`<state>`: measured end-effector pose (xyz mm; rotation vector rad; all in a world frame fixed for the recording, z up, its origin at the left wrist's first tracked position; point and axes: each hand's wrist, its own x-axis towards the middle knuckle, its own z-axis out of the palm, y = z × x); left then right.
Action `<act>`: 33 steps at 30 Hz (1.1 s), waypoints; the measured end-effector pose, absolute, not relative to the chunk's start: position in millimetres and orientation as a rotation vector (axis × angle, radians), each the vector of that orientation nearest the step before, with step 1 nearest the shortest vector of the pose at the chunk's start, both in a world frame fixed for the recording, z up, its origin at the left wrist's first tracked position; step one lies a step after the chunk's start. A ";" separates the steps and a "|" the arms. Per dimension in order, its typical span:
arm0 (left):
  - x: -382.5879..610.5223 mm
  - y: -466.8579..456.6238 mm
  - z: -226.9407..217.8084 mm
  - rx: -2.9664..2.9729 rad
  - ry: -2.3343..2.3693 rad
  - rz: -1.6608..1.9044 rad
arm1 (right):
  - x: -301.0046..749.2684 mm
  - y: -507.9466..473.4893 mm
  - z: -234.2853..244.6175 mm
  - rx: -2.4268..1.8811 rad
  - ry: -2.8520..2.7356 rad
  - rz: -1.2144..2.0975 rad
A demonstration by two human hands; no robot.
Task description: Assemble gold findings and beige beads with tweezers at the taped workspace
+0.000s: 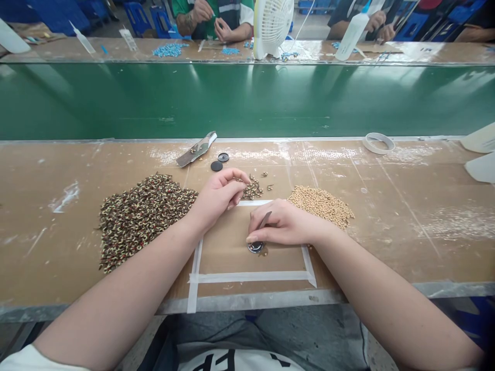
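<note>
My right hand [284, 222] is closed around dark metal tweezers [265, 220], directly over a small round dish [256, 248] with a shiny dark inside. Its fingers hide the tweezer tips. Close to a small cluster of gold-and-dark pieces [253, 189], my left hand [222, 193] has its thumb and index finger curled together; what lies between them is too small to make out. A large heap of similar dark, cream and red pieces [143, 219] lies left of that hand. Beyond my right wrist spreads a pile of tan beads [320, 205].
White tape [251, 277] frames a work area on the brown tabletop [386, 221]. Two black round caps [217, 166], a patterned packet [197, 149] and a tape roll [379, 143] lie farther back. Beyond the green belt [247, 100], people work beside a white fan [273, 26].
</note>
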<state>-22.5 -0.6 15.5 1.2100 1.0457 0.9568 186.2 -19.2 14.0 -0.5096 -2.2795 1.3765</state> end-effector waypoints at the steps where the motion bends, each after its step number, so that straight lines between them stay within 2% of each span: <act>1: -22.7 -0.4 15.2 1.213 1.050 0.959 | 185.9 -19.3 13.8 -0.510 -2.277 1.376; 7: -23.2 2.2 14.9 1.181 1.020 0.972 | 185.7 -18.0 14.6 -0.515 -2.183 1.365; 12: -23.1 1.4 14.5 1.205 1.022 0.925 | 191.6 -11.1 15.3 -0.583 -1.899 1.248; 16: -39.2 3.9 19.2 1.623 1.240 0.925 | 194.1 -5.4 12.9 -0.696 -1.627 1.088; 19: -58.5 11.4 27.4 1.812 1.476 1.079 | 193.0 -3.4 10.3 -0.843 -1.451 1.011; 22: -65.1 16.6 34.2 1.478 1.404 1.156 | 192.2 -2.9 8.3 -0.883 -1.317 0.976; 26: -47.3 7.8 33.2 1.074 1.077 0.959 | 193.0 -3.7 6.8 -0.777 -1.372 0.925; 33: -23.9 -10.5 24.1 0.937 0.985 0.891 | 188.9 -7.4 7.8 -0.689 -1.550 0.839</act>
